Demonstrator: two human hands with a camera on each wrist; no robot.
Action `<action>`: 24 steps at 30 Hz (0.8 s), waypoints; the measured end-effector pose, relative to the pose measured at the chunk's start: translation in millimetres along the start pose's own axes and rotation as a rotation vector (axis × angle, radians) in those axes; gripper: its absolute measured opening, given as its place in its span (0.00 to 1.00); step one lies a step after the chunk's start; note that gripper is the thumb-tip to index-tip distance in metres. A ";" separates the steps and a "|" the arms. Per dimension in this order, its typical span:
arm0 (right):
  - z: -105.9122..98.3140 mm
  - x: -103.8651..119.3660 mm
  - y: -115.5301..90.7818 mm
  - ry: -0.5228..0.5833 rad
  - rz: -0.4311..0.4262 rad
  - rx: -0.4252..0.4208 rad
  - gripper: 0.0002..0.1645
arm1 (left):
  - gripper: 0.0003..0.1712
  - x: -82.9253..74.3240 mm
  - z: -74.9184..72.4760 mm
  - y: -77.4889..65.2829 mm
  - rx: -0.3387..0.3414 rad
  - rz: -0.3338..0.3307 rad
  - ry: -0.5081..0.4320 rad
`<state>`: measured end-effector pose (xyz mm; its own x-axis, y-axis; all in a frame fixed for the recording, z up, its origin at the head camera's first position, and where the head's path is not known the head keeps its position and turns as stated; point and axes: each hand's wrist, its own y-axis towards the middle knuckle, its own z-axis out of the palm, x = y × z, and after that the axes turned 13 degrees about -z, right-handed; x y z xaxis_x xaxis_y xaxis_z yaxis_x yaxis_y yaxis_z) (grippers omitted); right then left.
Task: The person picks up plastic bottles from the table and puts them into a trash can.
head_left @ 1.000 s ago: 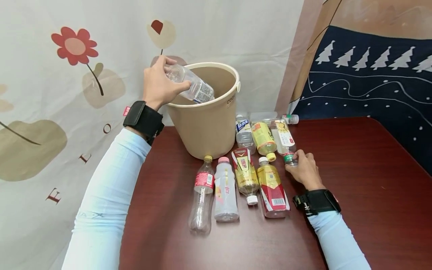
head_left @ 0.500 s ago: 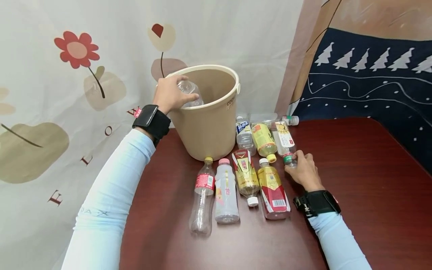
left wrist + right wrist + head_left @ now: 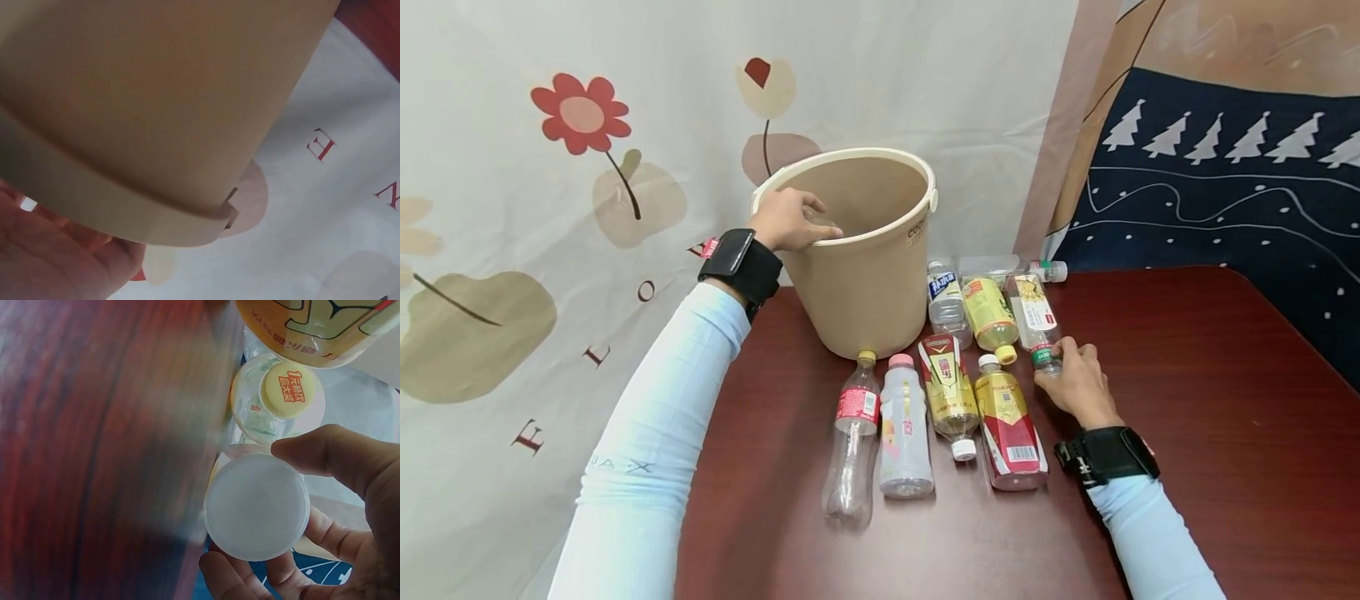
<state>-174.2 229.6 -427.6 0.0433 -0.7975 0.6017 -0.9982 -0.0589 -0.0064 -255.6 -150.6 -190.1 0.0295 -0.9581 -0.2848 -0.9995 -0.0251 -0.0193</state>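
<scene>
In the head view my left hand reaches over the left rim of a beige bucket, fingertips and thumb inside. The clear bottle that it carried is largely hidden; whether the fingers still hold it is unclear. The left wrist view shows the fingers beside the bucket's rim. My right hand grips the cap end of a clear plastic bottle with a white label and green band, lying on the table. Its round white cap sits between thumb and fingers in the right wrist view.
Two bottles with red-and-gold labels, a red-labelled cola bottle and a pink-capped bottle lie in front. Behind them are a yellow-labelled bottle, a blue-labelled bottle and another clear bottle. A patterned cloth hangs behind.
My left hand has moved down and right to the bucket's rim, and the clear bottle has sunk into the bucket, out of sight. The right hand has stayed at its bottle.
</scene>
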 end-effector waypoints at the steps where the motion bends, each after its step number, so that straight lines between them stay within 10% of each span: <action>1: -0.5 0.0 0.0 0.000 0.002 0.000 0.29 | 0.33 -1.5 -1.1 -0.1 0.010 -0.001 0.003; 24: -2.6 1.6 -3.3 -0.002 -0.035 -0.070 0.30 | 0.25 -0.9 -4.9 -17.3 -0.096 0.045 -0.043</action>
<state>-170.9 230.0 -424.6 0.0779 -0.7970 0.5989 -0.9965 -0.0444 0.0705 -238.4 -150.8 -184.9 -0.0173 -0.9458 -0.3242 -0.9962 -0.0113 0.0862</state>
